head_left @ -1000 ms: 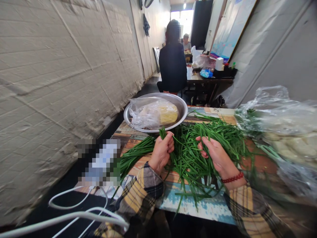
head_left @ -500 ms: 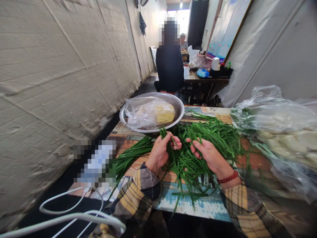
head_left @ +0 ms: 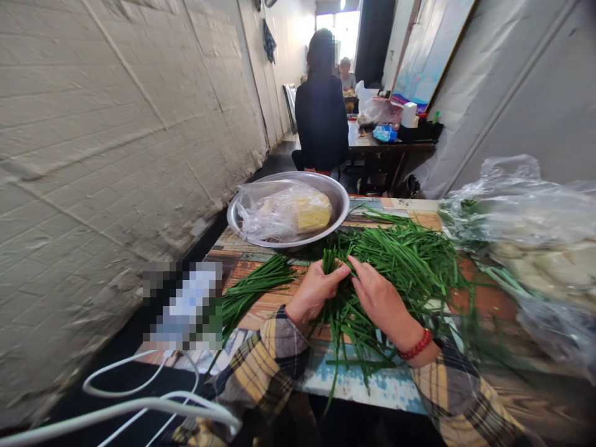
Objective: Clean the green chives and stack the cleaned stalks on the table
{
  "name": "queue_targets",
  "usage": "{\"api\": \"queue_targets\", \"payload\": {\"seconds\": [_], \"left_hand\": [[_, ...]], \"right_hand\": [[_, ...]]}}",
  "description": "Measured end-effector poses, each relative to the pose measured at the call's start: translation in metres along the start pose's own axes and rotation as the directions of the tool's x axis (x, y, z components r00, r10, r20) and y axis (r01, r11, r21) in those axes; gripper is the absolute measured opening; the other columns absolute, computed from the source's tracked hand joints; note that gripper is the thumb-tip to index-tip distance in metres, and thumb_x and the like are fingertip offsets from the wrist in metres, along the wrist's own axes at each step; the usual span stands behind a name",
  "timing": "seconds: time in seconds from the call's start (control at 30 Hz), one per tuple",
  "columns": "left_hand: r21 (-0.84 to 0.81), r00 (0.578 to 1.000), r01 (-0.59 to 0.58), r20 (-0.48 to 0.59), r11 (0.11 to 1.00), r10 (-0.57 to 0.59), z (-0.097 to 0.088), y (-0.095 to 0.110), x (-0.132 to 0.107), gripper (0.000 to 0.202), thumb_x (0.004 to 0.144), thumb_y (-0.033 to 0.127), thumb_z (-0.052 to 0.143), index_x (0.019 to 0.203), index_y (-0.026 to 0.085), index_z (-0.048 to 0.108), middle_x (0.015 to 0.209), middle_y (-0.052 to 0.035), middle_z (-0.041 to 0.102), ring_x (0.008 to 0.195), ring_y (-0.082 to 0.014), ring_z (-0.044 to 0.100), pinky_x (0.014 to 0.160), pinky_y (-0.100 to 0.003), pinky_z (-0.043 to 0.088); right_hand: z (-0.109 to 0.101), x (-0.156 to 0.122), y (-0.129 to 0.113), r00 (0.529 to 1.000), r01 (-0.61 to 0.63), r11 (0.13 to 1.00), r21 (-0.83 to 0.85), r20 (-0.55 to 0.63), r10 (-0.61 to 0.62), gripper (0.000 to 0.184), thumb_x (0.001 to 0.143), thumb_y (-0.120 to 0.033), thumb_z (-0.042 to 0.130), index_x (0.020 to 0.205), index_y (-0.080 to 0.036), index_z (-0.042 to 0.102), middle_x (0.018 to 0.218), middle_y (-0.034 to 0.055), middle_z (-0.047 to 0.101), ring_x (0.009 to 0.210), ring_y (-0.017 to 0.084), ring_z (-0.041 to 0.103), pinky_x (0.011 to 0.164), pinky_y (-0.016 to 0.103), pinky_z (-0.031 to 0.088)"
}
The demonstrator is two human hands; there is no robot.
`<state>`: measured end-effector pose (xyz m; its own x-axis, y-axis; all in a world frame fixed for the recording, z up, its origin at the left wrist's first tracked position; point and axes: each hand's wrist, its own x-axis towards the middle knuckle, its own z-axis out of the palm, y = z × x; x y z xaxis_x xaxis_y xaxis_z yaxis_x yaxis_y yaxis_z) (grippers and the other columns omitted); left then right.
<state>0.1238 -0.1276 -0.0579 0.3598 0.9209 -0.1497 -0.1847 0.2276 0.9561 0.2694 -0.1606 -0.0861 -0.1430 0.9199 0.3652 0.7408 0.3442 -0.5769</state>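
A small upright bunch of garlic chives (head_left: 329, 262) is gripped in my left hand (head_left: 313, 292), its even ends sticking up above the fingers. My right hand (head_left: 384, 301), with a red bead bracelet at the wrist, meets it from the right, its fingertips closed about green strands beside my left thumb. The right thumb is mostly hidden. Beneath and behind both hands spreads a loose heap of garlic chives (head_left: 410, 257). To the left lies a neater bundle of garlic chives (head_left: 258, 285), its stems side by side.
Behind my hands stands a metal basin (head_left: 343, 214) holding a plastic-wrapped yellow item (head_left: 314, 214). Clear plastic bags (head_left: 526, 211) with pale round food sit at the right. White cables (head_left: 153, 403) cross the lower left. A person in dark clothing (head_left: 321, 124) sits farther back.
My right hand has moved left, bringing its fingers up against the bunch in my left hand. My left hand has shifted slightly right and down. The view has moved slightly.
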Motion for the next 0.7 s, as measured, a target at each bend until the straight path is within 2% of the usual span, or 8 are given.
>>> {"api": "queue_targets", "payload": {"seconds": [0.07, 0.13, 0.2, 0.3, 0.37, 0.57, 0.63, 0.7], "left_hand": [[-0.012, 1.0, -0.012, -0.02, 1.0, 0.012, -0.002, -0.001, 0.001, 0.037, 0.065, 0.044, 0.073, 0.077, 0.013, 0.057, 0.049, 0.0088, 0.033, 0.04, -0.0021, 0.024, 0.039, -0.019, 0.016], [-0.03, 0.999, -0.03, -0.042, 0.999, 0.029, -0.005, 0.0, 0.002, 0.036, 0.067, 0.043, 0.072, 0.079, 0.013, 0.058, 0.048, 0.0091, 0.032, 0.04, -0.0025, 0.023, 0.039, -0.019, 0.016], [-0.058, 0.997, -0.054, -0.064, 0.997, 0.05, -0.008, 0.002, 0.003, 0.034, 0.068, 0.042, 0.071, 0.08, 0.013, 0.058, 0.048, 0.0094, 0.03, 0.04, -0.0027, 0.022, 0.038, -0.019, 0.015], [-0.095, 0.992, -0.086, -0.096, 0.992, 0.077, -0.01, 0.006, 0.003, 0.034, 0.068, 0.042, 0.072, 0.081, 0.013, 0.058, 0.049, 0.0098, 0.028, 0.04, -0.0025, 0.021, 0.038, -0.018, 0.015], [-0.118, 0.991, -0.097, -0.108, 0.988, 0.084, -0.011, 0.008, 0.003, 0.034, 0.067, 0.042, 0.072, 0.08, 0.014, 0.058, 0.05, 0.0099, 0.027, 0.04, -0.0022, 0.02, 0.038, -0.018, 0.014], [-0.14, 0.989, -0.109, -0.114, 0.984, 0.093, -0.016, 0.011, 0.004, 0.033, 0.07, 0.043, 0.069, 0.081, 0.014, 0.055, 0.05, 0.0106, 0.024, 0.04, -0.0022, 0.019, 0.038, -0.017, 0.014], [-0.145, 0.988, -0.12, -0.111, 0.982, 0.104, -0.017, 0.011, 0.005, 0.033, 0.072, 0.043, 0.068, 0.081, 0.015, 0.054, 0.051, 0.0106, 0.024, 0.04, -0.0022, 0.019, 0.038, -0.017, 0.014], [-0.148, 0.988, -0.126, -0.112, 0.981, 0.11, -0.018, 0.01, 0.005, 0.033, 0.072, 0.044, 0.068, 0.081, 0.015, 0.054, 0.051, 0.0106, 0.024, 0.04, -0.0021, 0.019, 0.038, -0.017, 0.014]], "right_hand": [[-0.002, 0.003, -0.001, 1.0, -0.029, 0.988, 0.151, -0.003, 0.03, 0.045, 0.088, -0.028, 0.045, 0.132, -0.02, 0.048, 0.126, 0.012, 0.057, 0.116, 0.027, 0.053, 0.098, 0.045, 0.043], [-0.006, 0.006, -0.001, 0.991, -0.132, 0.925, 0.357, 0.035, 0.128, 0.046, 0.084, -0.035, 0.053, 0.129, -0.021, 0.051, 0.118, 0.0097, 0.061, 0.107, 0.025, 0.057, 0.091, 0.042, 0.047], [-0.01, 0.008, 0.0, 0.96, -0.277, 0.783, 0.557, 0.133, 0.246, 0.047, 0.082, -0.04, 0.055, 0.126, -0.021, 0.053, 0.101, 0.0065, 0.066, 0.088, 0.021, 0.061, 0.075, 0.035, 0.051], [-0.015, 0.011, 0.002, 0.909, -0.396, 0.537, 0.745, 0.232, 0.347, 0.042, 0.08, -0.042, 0.057, 0.117, -0.021, 0.058, 0.08, 0.0002, 0.061, 0.068, 0.014, 0.054, 0.059, 0.025, 0.046], [-0.018, 0.013, 0.004, 0.892, -0.395, 0.452, 0.8, 0.218, 0.395, 0.04, 0.076, -0.042, 0.062, 0.109, -0.019, 0.061, 0.075, -0.0014, 0.056, 0.065, 0.012, 0.05, 0.055, 0.022, 0.042], [-0.033, 0.018, 0.013, 0.826, -0.358, 0.275, 0.892, 0.165, 0.539, 0.036, 0.068, -0.039, 0.068, 0.097, -0.02, 0.06, 0.074, -0.0026, 0.049, 0.057, 0.008, 0.043, 0.043, 0.019, 0.032], [-0.04, 0.019, 0.017, 0.811, -0.329, 0.256, 0.909, 0.133, 0.57, 0.034, 0.067, -0.039, 0.069, 0.093, -0.02, 0.06, 0.073, -0.0032, 0.047, 0.052, 0.006, 0.038, 0.039, 0.018, 0.024], [-0.045, 0.019, 0.02, 0.804, -0.309, 0.272, 0.911, 0.097, 0.586, 0.034, 0.067, -0.041, 0.069, 0.093, -0.021, 0.06, 0.07, -0.0046, 0.043, 0.047, 0.005, 0.03, 0.038, 0.019, 0.018]]}}
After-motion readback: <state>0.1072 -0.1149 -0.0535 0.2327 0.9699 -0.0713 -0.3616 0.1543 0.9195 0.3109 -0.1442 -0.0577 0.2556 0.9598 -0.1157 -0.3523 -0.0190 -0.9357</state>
